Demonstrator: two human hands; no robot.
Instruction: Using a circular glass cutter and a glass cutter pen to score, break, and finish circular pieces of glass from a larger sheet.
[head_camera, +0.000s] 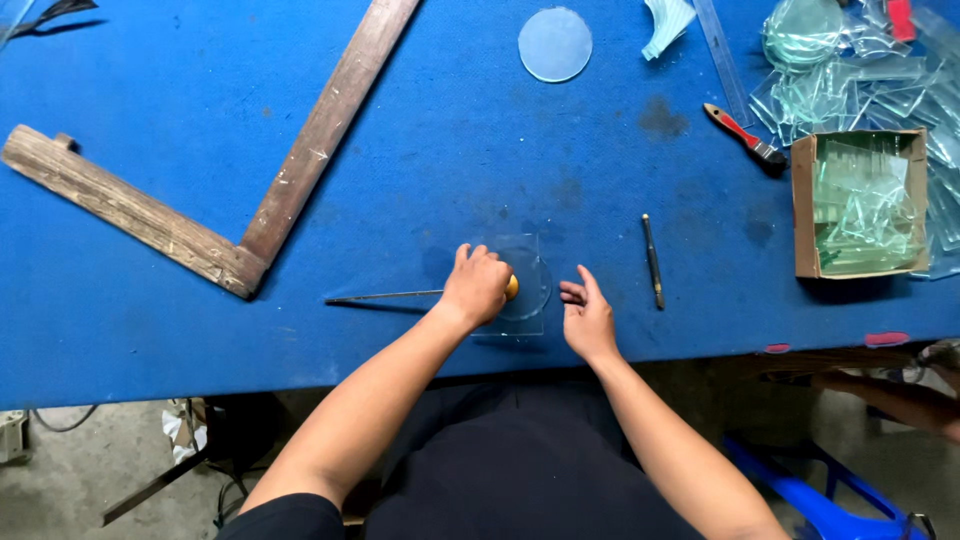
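At the near edge of the blue felt-covered bench (200, 120), about midway along it, lies a small square pane of clear glass (530, 320). The left hand (478, 285) sits on top of it, its grip closed round the brass-coloured knob (511, 288) of a circle cutter, whose thin metal arm (385, 296) runs out to the left across the felt. The right hand (588, 315) rests just beside the pane's right edge, fingers loosely spread, its grip holding nothing.

The step in hand looks like scoring a round shape in the pane: a faint curved line shows inside the square, to the right of the knob. As a judgement, the next move calls for steady downward pressure on the knob so the pivot does not slip, with the free hand bracing the pane flat.

The pane is thin, nearly invisible against the felt, with only its edges and the arc catching light. It would be brittle and sharp at the edges.

A slim dark pen-shaped cutting tool (652, 262) lies to the right of the right hand. Toward the far edge lies a frosted round glass disc (555, 44). At the right end stands a brown cardboard box of greenish glass offcuts (862, 203), beside a red-handled brush (745, 133). A weathered wooden L-shaped square (290, 170) fills the left part.
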